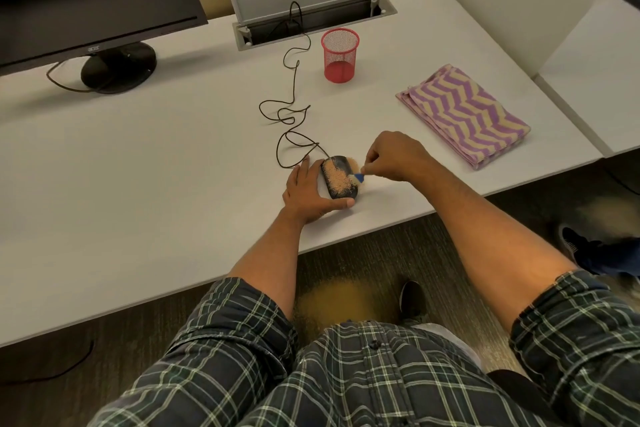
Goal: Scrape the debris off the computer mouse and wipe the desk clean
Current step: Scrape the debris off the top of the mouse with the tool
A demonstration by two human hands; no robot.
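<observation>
Debris [337, 180], a tan grainy layer, covers most of the top of the mouse [338, 182], which lies on the desk [138, 184] between the two hands, close to the near edge. Head view, the only one: the left hand [306, 196] rests on the desk against the mouse's left side, fingers straight along it and the thumb stretched across under its near end, bracing it rather than curling round it. The right hand [394, 158] is just right of the mouse, fingers bunched and pinching a small blue scraper [359, 178], whose tip touches the mouse's right edge. A little tan spill shows on the desk by the mouse's far right corner, just under the right hand's fingers. The cord [291, 114] loops away beyond the left hand to an open cable hatch. Beyond the right hand stands a red mesh cup [340, 55]; further right lies a folded striped cloth [464, 114], well apart from both hands and untouched.

Judging by how much grain sits on the mouse, scraping is at an early stage: only a narrow strip along the right side looks bare. Left to do: clear the rest of the top, then take up the cloth and wipe the spill off the desk. More grain will likely land on the desk as scraping goes on.
</observation>
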